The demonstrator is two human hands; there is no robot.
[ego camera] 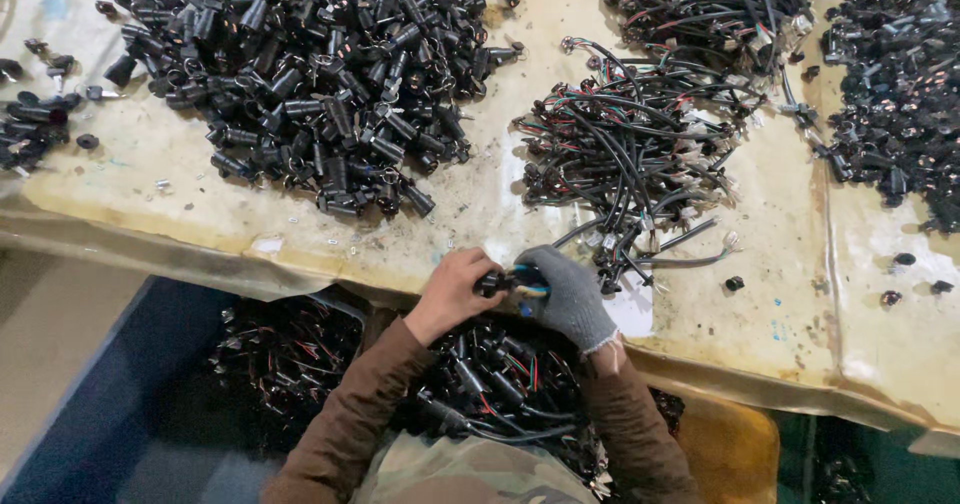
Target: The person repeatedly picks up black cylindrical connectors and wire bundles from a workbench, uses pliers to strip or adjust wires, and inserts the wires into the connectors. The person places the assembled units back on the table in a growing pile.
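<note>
My bare left hand (pixel 452 290) and my grey-gloved right hand (pixel 568 294) meet at the table's near edge. Between them they grip a small black plastic connector (pixel 492 283) joined to a short wire piece with a blue part at the glove's fingers. A big heap of black cylindrical connector housings (pixel 310 74) lies at the upper left. A tangle of black cables with red, green and white wires (pixel 625 154) lies just beyond my right hand.
A worn yellowish table cover (pixel 470 204) spans the bench. More cable bundles (pixel 710 4) and black parts (pixel 900 84) sit at the upper right. Assembled cables (pixel 490 384) fill a bin below the edge. A blue crate wall (pixel 120 364) stands lower left.
</note>
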